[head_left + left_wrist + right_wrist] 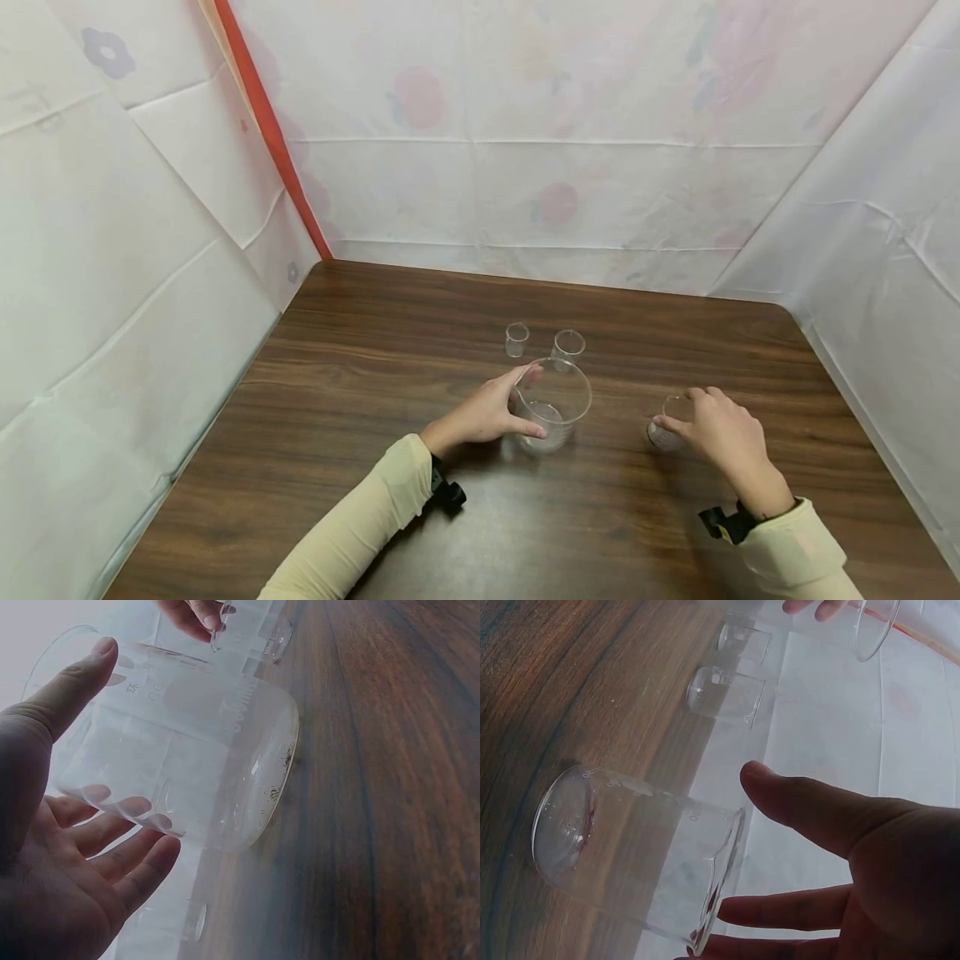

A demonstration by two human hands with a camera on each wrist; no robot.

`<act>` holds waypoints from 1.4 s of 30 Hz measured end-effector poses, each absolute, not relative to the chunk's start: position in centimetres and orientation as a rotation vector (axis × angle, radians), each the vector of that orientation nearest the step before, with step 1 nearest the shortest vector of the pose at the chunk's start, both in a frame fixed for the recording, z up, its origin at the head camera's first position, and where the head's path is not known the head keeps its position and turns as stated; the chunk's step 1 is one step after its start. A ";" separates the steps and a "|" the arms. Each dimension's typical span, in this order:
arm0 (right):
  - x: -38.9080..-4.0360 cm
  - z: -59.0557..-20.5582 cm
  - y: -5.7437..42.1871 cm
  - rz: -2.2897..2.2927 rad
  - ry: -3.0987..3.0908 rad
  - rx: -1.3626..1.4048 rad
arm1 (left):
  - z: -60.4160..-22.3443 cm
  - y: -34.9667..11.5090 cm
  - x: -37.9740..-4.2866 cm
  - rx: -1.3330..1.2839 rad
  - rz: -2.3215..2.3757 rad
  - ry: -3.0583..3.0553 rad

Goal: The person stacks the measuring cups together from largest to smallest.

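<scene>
Beaker (564, 407), the big one, is near the middle of the wooden table (360, 408), with the left hand (487, 410) gripping its side: thumb nearest the person, fingers round the far wall. Makes sense to me, it's wide with no handle, so you'd want that spread. Can't tell if its base is fully down.

Calling that the clock centre, a medium beaker (634, 847) stands at 3 o'clock. The right hand (723, 429) is spread at its rim, thumb clear of the glass, so not a proper grip; probably coming from above since it's shorter.

Two little guys stand past the big one: smallest beaker (516, 340) at 11, small beaker (569, 343) about 12. My guess, parked back there to give both arms room.
</scene>
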State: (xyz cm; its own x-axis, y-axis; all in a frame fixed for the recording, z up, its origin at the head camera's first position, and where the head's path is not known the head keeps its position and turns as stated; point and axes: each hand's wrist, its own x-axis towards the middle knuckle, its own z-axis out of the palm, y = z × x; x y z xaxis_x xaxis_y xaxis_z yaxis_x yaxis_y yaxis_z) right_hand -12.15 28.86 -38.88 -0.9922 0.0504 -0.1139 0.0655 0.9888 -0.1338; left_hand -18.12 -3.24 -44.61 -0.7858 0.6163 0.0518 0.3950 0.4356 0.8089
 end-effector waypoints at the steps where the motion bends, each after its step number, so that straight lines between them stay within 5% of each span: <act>1: -12.2 -38.8 28.9 -0.211 3.026 0.089 | -44.6 -3.3 -18.1 0.876 1.278 2.437; 42: -12.0 -40.0 29.0 -0.347 3.089 0.027 | -44.4 -3.3 -18.0 0.861 1.278 2.423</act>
